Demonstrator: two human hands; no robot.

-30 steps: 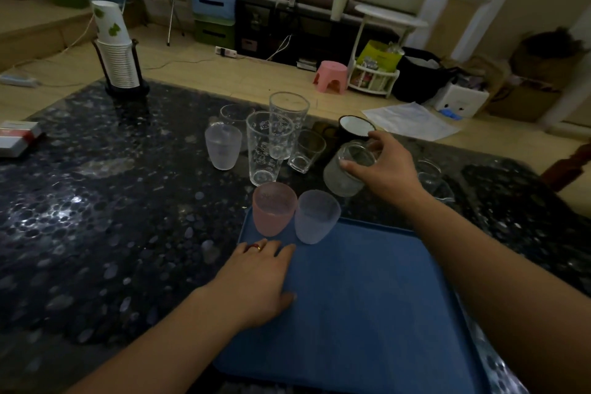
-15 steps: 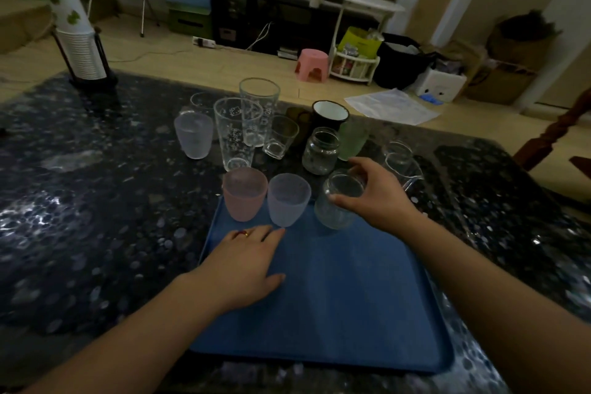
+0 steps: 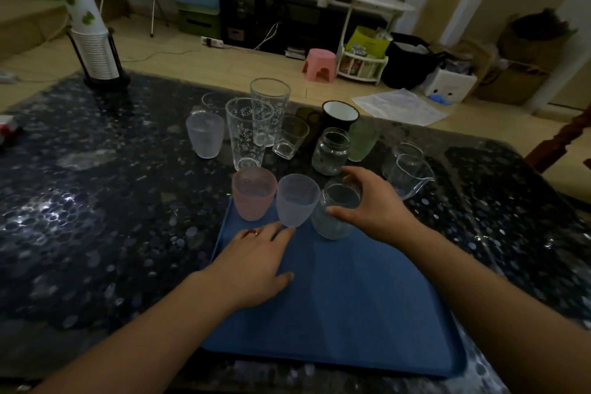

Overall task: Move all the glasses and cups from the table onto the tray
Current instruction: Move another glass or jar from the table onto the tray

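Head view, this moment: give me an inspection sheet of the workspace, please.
Surface: dark pebble-pattern table.
Job's things: blue tray holds pink cup, lilac cup, clear jar; other glasses wait behind.
Clutter: paper cup stack.
Grippers: right hand grips the clear jar's rim; left hand flat on tray.
Cables: power strip on floor.
Surroundings: pink stool, storage boxes.

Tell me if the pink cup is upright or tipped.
Upright: the pink cup stands on the tray's far edge, open mouth facing up.
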